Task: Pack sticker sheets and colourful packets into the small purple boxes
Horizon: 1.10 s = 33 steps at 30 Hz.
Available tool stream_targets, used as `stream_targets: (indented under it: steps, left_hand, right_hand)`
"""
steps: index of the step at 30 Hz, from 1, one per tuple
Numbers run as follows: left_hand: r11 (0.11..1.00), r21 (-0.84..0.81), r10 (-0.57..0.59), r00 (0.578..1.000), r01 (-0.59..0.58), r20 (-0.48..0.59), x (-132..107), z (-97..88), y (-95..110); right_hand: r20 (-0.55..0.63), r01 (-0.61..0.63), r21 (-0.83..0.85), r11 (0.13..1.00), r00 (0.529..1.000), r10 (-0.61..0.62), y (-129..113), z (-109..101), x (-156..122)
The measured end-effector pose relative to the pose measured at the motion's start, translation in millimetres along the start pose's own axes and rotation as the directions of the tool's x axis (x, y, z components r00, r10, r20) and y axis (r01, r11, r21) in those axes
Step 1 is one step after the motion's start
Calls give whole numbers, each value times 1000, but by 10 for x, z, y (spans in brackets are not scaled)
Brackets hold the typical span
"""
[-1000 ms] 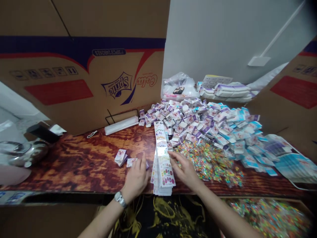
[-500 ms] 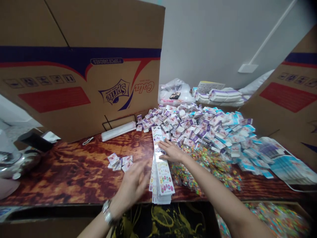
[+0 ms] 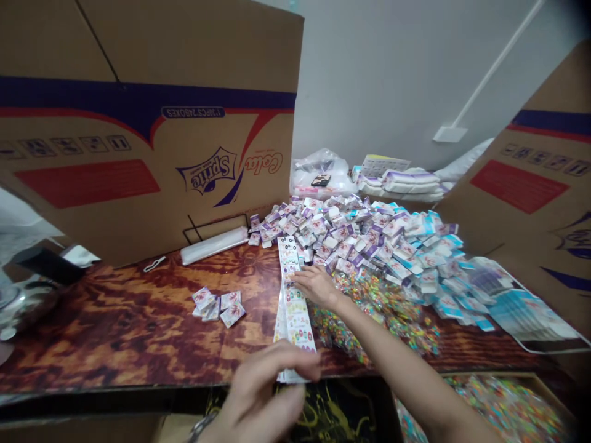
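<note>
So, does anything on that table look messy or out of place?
Yes. The stack of long printed strips overhangs the front edge of the table, where the blurred left hand meets it. Colourful packets lie scattered loose beside the right hand. The lettering on the cardboard box is upside down.

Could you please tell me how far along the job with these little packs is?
Barely started, it seems: only a few small packs lie apart at the left. In hand: the right hand rests on the stack of printed strips, the blurred left hand at its near end. Left: the big heap of small boxes.
</note>
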State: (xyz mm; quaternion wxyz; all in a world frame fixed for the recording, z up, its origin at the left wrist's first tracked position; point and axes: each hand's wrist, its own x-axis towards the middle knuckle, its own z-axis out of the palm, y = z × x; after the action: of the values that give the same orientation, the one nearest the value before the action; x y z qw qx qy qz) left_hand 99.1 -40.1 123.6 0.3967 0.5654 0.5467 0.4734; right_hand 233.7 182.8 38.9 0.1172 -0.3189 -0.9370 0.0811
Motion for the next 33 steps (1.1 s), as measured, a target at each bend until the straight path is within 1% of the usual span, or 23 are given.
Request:
stream_targets:
  steps: [1,2,3,4,5,6,7,9,11,13,14,16,18,19,20,21,22,23,24,26,29,31,33]
  left_hand:
    - [995,-70,-69,996,73,60,107,66,-52]
    - [915,-309,-230,964,261,131,202,131,-112]
    - [760,-507,-344,913,407,219,286,189,-172]
    - [588,-635,-412,861,501,298,359,235,-228]
    - [425,-717,-446,817,553,365,424,265,-273]
    - [305,-770,-447,798,560,403,483,279,-304]
    - [229,-814,-438,803,535,405,538,279,-321]
    - [147,-870,-437,820,471,370,633,255,-324]
    - [102,-886,-475,804,453,356,704,232,-322]
    - [66,-876,-509,772,477,381,733,241,-343]
    - [55,-873,-510,766,484,392,730,259,-362]
    - [57,-874,-500,772,482,393,692,311,-407]
    - [113,-873,-492,790,475,366,622,363,-447]
    - [161,-870,-487,804,466,340,584,382,-460]
    - [211,-862,-482,817,460,318,546,395,-470]
    - [255,-851,-477,825,459,303,511,404,-477]
    - [286,-837,-475,828,466,298,480,409,-482]
    - [303,-826,-476,827,475,301,454,414,-486]
    - [310,-820,-480,823,481,302,430,419,-491]
    - [314,-819,-498,818,480,288,380,434,-499]
    - [321,-808,-548,793,494,267,267,456,-496]
    - [340,-779,-585,767,526,263,180,448,-472]
    - [362,-763,-616,751,536,236,128,404,-431]
  right_hand:
    - [-22,10,8,1000,1000,-10,-15,-70,-20]
    - [-62,29,27,999,998,-28,-39,-160,-52]
    - [-118,59,55,997,992,-52,-77,-264,-101]
    - [-188,105,91,990,978,-87,-129,-377,-167]
    - [-272,160,128,979,955,-121,-197,-493,-250]
    - [-329,219,146,965,930,-161,-279,-604,-347]
    - [-338,272,146,951,917,-211,-372,-702,-454]
    - [-271,382,153,911,903,-333,-574,-845,-673]
    - [-182,432,190,882,898,-401,-759,-920,-861]
    - [-122,429,246,869,903,-411,-887,-958,-988]
    - [-99,411,272,870,911,-400,-923,-975,-1028]
    - [-36,371,329,869,924,-381,-935,-1009,-1065]
    - [39,336,428,839,921,-389,-869,-1014,-1054]
    - [48,290,484,826,933,-356,-814,-990,-1029]
    - [36,217,532,818,960,-278,-748,-941,-991]
    - [11,121,571,812,988,-155,-677,-867,-937]
    - [-34,2,595,804,999,23,-607,-767,-868]
    - [-61,-103,605,790,983,175,-544,-648,-785]
    - [-55,-167,621,766,965,255,-490,-517,-689]
    - [-17,-222,655,723,951,307,-413,-259,-475]
    - [-31,-248,623,742,940,341,-327,-3,-179]
    - [-28,-260,581,771,941,339,-253,46,-60]
    - [4,-266,527,807,951,310,-176,27,-25]
